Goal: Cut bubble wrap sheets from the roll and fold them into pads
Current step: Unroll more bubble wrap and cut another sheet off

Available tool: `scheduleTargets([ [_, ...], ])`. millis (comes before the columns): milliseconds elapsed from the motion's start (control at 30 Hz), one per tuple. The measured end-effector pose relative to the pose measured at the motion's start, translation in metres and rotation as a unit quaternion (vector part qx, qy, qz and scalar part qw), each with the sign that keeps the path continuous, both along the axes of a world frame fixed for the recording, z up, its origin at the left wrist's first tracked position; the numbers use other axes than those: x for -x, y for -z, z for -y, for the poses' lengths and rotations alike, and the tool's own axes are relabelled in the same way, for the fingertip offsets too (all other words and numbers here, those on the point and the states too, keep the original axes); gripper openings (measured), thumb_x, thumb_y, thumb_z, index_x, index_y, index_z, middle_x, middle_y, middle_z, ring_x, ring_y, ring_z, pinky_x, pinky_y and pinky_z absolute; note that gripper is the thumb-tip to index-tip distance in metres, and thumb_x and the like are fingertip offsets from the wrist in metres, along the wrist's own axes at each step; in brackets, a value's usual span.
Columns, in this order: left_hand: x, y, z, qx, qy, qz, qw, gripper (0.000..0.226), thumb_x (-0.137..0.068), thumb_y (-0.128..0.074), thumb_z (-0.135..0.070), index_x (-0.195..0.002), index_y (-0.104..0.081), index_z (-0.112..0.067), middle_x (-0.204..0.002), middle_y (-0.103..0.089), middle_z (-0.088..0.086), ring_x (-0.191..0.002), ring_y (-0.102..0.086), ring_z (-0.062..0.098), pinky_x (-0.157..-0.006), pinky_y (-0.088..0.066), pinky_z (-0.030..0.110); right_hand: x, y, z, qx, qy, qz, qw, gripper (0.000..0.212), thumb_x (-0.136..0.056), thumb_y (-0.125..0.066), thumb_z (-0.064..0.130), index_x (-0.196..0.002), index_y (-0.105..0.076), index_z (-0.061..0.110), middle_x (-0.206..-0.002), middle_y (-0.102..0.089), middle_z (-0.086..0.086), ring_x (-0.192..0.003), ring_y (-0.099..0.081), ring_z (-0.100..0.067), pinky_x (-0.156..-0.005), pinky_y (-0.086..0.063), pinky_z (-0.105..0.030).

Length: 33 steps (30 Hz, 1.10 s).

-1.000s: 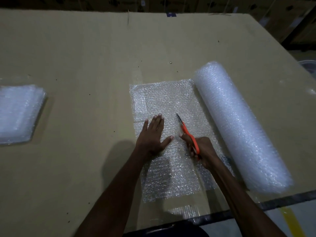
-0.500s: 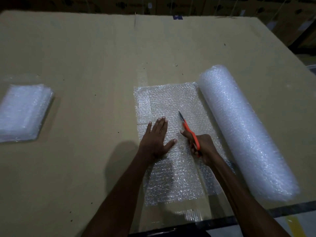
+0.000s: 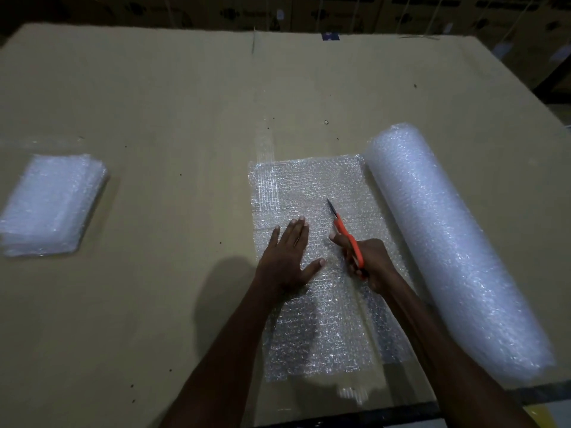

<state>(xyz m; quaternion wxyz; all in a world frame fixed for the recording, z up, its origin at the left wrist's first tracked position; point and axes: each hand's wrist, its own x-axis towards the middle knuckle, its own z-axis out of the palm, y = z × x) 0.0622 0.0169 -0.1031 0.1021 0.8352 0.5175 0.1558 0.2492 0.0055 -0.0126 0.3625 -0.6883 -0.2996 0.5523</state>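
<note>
Dim light; bubble texture reads only as glare in places. One unrolled bubble wrap sheet [image 3: 312,273] lies flat on the cardboard-covered table [image 3: 154,103], and serves as landmark. Its near end sits in the shadow of the forearms, so the cut line there is hard to trace; a darker strip shows along the sheet's right side near that end, but whether it is a gap or shadow I cannot tell. One roll [image 3: 448,242] lies just right of the sheet, touching its right edge, long axis running away from the person; its near end reaches close to the table's near edge. One stack of folded pads [image 3: 49,205] lies well to the left of the sheet, its left side cut off by the frame; the count of pads in it cannot be made out. One pair of scissors [image 3: 344,233], orange handles, is over the sheet's right half, blades pointing away; blades look nearly closed. Right hand [image 3: 370,261] grips the handles, fingers curled through them, mostly hiding the loops. Left hand [image 3: 289,257] lies flat on the sheet's left half, fingers straight and spread, pressing it down. Bare table lies beyond the sheet and between sheet and pads. Dark boxes beyond the far table edge, unreadable.
</note>
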Motion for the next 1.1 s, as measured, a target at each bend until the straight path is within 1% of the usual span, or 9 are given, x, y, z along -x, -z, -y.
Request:
scheduleTargets([
  [167, 0.002, 0.003, -0.024, -0.039, -0.009, 0.077, 0.996, 0.08, -0.087, -0.055, -0.063, -0.138, -0.056, -0.002, -0.143, -0.054, 0.015, -0.132, -0.049, 0.031, -0.113, -0.034, 0.053, -0.005, 0.005, 0.003, -0.005, -0.005, -0.01, 1.0, 0.044, -0.076, -0.088, 0.03, -0.06, -0.062, -0.002, -0.049, -0.049, -0.014, -0.032, -0.038, -0.017, -0.036, -0.029, -0.019],
  [267, 0.004, -0.006, -0.05, -0.066, -0.02, 0.081, 0.994, 0.067, -0.089, -0.058, -0.056, -0.131, -0.06, -0.004, -0.131, -0.059, 0.014, -0.12, -0.054, 0.033, -0.103, -0.042, 0.047, -0.006, 0.008, 0.003, -0.005, -0.003, -0.006, 1.0, 0.046, -0.075, -0.088, 0.034, -0.057, -0.063, 0.001, -0.05, -0.05, -0.015, -0.034, -0.039, -0.017, -0.037, -0.029, -0.019],
  [367, 0.005, -0.013, -0.074, -0.046, -0.02, 0.045, 0.998, 0.072, -0.094, -0.046, -0.06, -0.14, -0.052, -0.006, -0.144, -0.051, 0.015, -0.136, -0.043, 0.035, -0.113, -0.033, 0.055, -0.006, 0.007, 0.004, 0.0, -0.008, -0.005, 1.0, 0.048, -0.073, -0.088, 0.04, -0.056, -0.063, 0.003, -0.05, -0.05, -0.015, -0.035, -0.039, -0.018, -0.037, -0.029, -0.019],
  [467, 0.006, -0.013, -0.088, 0.022, -0.02, -0.034, 0.999, 0.088, -0.094, -0.023, -0.07, -0.158, -0.024, -0.01, -0.167, -0.013, 0.008, -0.155, -0.005, 0.025, -0.124, 0.001, 0.05, -0.005, 0.004, 0.001, 0.0, -0.011, -0.002, 1.0, 0.049, -0.074, -0.088, 0.041, -0.057, -0.062, 0.003, -0.049, -0.049, -0.015, -0.034, -0.038, -0.017, -0.037, -0.029, -0.02],
  [533, 0.009, -0.01, -0.089, 0.054, -0.016, -0.059, 0.997, 0.093, -0.092, -0.014, -0.074, -0.161, -0.01, -0.013, -0.168, 0.002, 0.004, -0.154, 0.009, 0.019, -0.124, 0.009, 0.047, -0.003, 0.002, -0.006, 0.001, -0.005, -0.005, 1.0, 0.048, -0.076, -0.088, 0.038, -0.058, -0.061, 0.002, -0.049, -0.048, -0.014, -0.033, -0.037, -0.017, -0.036, -0.028, -0.019],
  [700, 0.011, -0.005, -0.081, 0.082, -0.031, -0.044, 0.995, 0.084, -0.098, -0.022, -0.07, -0.161, -0.002, -0.018, -0.167, 0.01, -0.002, -0.153, 0.014, 0.013, -0.124, 0.009, 0.046, 0.0, 0.004, -0.018, 0.005, -0.007, 0.013, 1.0, 0.049, -0.076, -0.088, 0.038, -0.063, -0.062, -0.001, -0.05, -0.048, -0.015, -0.031, -0.038, -0.017, -0.035, -0.028, -0.018],
  [833, 0.012, -0.002, -0.084, 0.074, -0.03, -0.042, 0.996, 0.086, -0.097, -0.022, -0.071, -0.161, -0.004, -0.017, -0.168, 0.007, 0.0, -0.154, 0.012, 0.014, -0.124, 0.007, 0.047, 0.002, 0.005, -0.017, 0.006, -0.002, 0.005, 1.0, 0.048, -0.076, -0.088, 0.035, -0.056, -0.06, 0.002, -0.048, -0.047, -0.014, -0.031, -0.037, -0.017, -0.034, -0.028, -0.019],
  [1033, 0.012, 0.003, -0.085, 0.059, -0.029, -0.042, 0.997, 0.089, -0.094, -0.021, -0.073, -0.161, -0.01, -0.014, -0.168, 0.002, 0.002, -0.155, 0.006, 0.017, -0.124, 0.003, 0.049, 0.005, 0.006, -0.03, -0.001, -0.005, 0.01, 1.0, 0.051, -0.074, -0.089, 0.038, -0.059, -0.063, -0.002, -0.053, -0.049, -0.018, -0.032, -0.038, -0.017, -0.036, -0.029, -0.02],
  [1100, 0.013, 0.004, -0.085, 0.05, -0.028, -0.048, 0.997, 0.09, -0.094, -0.021, -0.074, -0.161, -0.012, -0.013, -0.168, -0.001, 0.003, -0.155, 0.004, 0.018, -0.124, 0.003, 0.049, 0.004, 0.006, -0.027, -0.006, -0.008, 0.002, 1.0, 0.05, -0.076, -0.088, 0.036, -0.068, -0.066, -0.007, -0.057, -0.049, -0.02, -0.033, -0.038, -0.018, -0.035, -0.03, -0.02],
])
